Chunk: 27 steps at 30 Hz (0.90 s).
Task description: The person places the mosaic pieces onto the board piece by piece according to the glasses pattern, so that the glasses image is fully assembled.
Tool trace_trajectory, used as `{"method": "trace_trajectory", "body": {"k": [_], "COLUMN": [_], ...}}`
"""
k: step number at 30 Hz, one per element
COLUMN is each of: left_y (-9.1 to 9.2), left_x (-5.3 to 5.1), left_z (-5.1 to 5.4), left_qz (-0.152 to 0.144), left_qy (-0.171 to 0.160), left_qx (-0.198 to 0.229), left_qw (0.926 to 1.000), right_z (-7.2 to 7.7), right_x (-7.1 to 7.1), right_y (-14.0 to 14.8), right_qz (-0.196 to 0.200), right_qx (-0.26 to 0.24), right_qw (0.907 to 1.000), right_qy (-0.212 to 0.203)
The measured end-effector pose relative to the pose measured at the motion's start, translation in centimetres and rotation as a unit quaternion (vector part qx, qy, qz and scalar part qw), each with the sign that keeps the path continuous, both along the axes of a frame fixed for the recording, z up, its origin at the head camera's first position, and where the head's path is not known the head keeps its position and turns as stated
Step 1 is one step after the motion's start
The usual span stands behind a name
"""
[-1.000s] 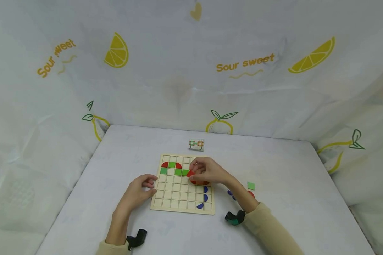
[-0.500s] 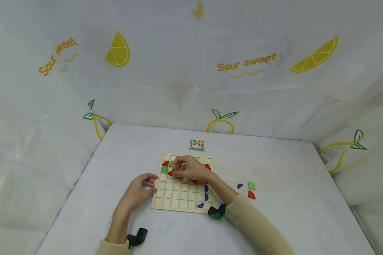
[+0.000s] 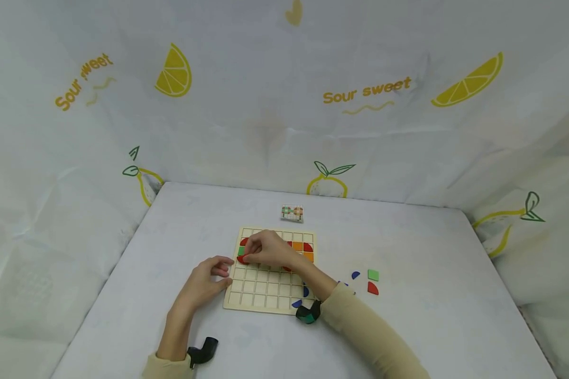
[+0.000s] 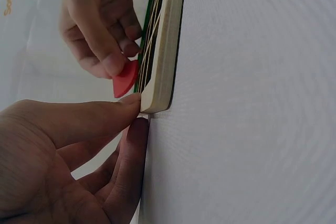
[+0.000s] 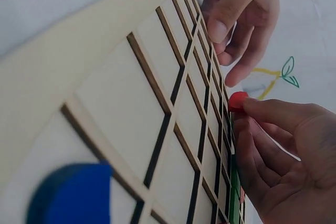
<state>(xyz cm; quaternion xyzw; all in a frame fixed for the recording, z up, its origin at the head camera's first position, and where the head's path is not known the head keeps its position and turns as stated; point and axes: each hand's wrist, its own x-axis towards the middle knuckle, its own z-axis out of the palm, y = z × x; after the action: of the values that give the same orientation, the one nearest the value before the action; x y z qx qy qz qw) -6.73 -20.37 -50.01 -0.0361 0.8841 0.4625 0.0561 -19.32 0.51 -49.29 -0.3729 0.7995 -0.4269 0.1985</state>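
Observation:
My right hand pinches a red quarter-circle tile between thumb and fingertips. It holds the tile over the left column of a wooden grid board, just below a green square tile. The left wrist view shows this red tile tilted at the board's surface. At the board's left edge rests my left hand, its thumb and fingers touching the rim apart from each other. Red, orange and blue tiles lie in the board's cells. My right hand and forearm hide part of the upper rows.
Right of the board lie a loose green square, a red quarter-circle and a blue half-circle. More blue bits show beside the right sleeve. A small pattern card lies behind the board.
My right hand has carried the red tile leftward across the board, from the middle columns to the left column. My left hand has stayed at the left edge.

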Motion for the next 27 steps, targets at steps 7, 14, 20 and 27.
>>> {"method": "trace_trajectory", "body": {"k": [7,14,20,27], "left_y": [0.0,0.0,-0.2,-0.1], "left_x": [0.0,0.1,0.1,0.0], "left_z": [0.1,0.2,0.0,-0.1], "left_qz": [0.005,0.001,0.002,-0.001], "left_qy": [0.002,0.002,-0.001,-0.001], "left_qx": [-0.002,-0.003,-0.002,0.002], "left_qw": [1.0,1.0,1.0,1.0], "right_z": [0.1,0.7,0.8,1.0], "right_x": [0.4,0.7,0.7,0.7], "right_y": [-0.7,-0.9,-1.2,-1.0], "right_qz": [-0.01,0.013,0.058,0.068], "right_qx": [0.038,0.068,0.098,0.113], "right_qw": [0.9982,0.9937,0.987,0.9823], "right_qy": [0.046,0.088,0.113,0.133]}}
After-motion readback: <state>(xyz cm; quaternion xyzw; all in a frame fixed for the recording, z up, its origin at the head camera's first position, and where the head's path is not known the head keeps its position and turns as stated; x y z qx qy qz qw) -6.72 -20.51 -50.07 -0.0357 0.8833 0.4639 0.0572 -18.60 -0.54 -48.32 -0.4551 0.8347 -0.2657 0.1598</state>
